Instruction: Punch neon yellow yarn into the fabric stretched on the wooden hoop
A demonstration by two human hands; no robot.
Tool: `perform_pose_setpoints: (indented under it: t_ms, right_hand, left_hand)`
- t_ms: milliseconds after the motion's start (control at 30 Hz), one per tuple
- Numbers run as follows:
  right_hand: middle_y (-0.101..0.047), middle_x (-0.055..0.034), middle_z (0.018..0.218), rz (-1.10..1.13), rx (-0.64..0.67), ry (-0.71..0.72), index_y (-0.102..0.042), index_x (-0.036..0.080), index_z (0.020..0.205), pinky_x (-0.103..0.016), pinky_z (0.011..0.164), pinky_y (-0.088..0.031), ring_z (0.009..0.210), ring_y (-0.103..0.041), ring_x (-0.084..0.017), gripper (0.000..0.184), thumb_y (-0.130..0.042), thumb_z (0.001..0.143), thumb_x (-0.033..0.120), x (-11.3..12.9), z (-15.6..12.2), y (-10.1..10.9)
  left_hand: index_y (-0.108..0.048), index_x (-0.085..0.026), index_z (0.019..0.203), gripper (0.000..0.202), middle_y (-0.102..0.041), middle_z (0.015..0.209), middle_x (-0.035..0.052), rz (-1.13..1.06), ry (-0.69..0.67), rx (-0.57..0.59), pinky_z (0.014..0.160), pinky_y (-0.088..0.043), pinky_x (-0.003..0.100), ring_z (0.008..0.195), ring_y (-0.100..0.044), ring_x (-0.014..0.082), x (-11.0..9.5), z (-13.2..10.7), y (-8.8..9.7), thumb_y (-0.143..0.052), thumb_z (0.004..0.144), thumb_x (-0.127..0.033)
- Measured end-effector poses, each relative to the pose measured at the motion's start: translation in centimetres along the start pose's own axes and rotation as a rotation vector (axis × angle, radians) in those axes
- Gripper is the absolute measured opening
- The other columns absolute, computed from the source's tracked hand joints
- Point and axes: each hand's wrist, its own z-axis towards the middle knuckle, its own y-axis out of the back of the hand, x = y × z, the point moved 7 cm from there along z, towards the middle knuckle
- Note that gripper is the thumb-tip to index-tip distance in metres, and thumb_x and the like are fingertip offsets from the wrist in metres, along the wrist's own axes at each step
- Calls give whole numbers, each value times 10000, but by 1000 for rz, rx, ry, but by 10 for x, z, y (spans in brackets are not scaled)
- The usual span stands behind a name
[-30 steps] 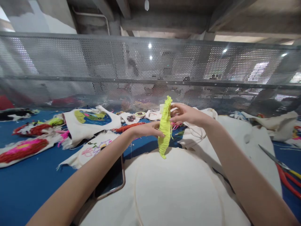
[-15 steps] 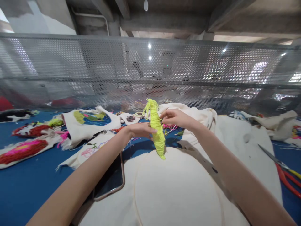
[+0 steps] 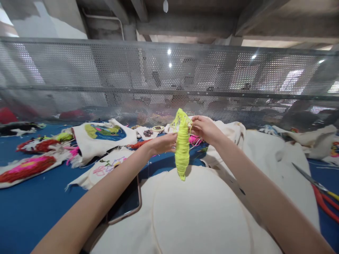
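One hoop (image 3: 153, 222) holds cloth (image 3: 201, 211); left fingers (image 3: 169, 139) pinch yellow yarn (image 3: 182, 150); right fingers' (image 3: 197, 123) grip unclear.

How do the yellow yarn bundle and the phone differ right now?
The yellow yarn bundle is upright between the left hand and right hand, while the phone lies flat, partly behind the left forearm. The bundle looks bright and ridged; the phone's screen is dark and smooth.

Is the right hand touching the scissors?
Apart. The head view shows the right hand beside the yellow yarn, the scissors at the far right, and white cloth lying between.
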Motion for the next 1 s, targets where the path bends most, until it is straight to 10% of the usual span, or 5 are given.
perform_pose_setpoints:
  t_ms: [200,367,567,1000]
  right_hand:
    - [-557,54,615,86,-4,-29,-476,198,729,-184,579,-465,570,-546,-69,214,-628,621,92,-9,8,8]
    - [-561,43,606,-3,109,-5,-526,204,735,-207,493,-410,539,-518,-97,210,-681,597,175,17,2,28]
    - [-530,41,649,-205,132,104,-540,182,700,-197,572,-409,587,-493,-69,185,-696,607,147,52,-10,52]
    - [-470,55,504,-262,-330,77,-490,190,598,-207,522,-458,468,-434,-63,189,-626,554,66,28,10,123]
  left_hand:
    - [-584,-140,883,290,-621,858,60,239,36,93,788,-455,358,810,-599,190,5,3,-45,-728,641,-209]
    - [-575,-167,995,396,-609,876,40,761,-10,43,661,-448,295,763,-569,184,-33,-12,-61,-687,635,-286]
    - [-576,-205,1071,472,-629,955,55,1502,118,-261,650,-402,289,805,-572,227,-73,-36,-24,-630,637,-381]
    - [-597,-214,1071,567,-634,948,71,1480,293,-391,664,-412,287,840,-563,254,-69,-50,58,-693,525,-332]
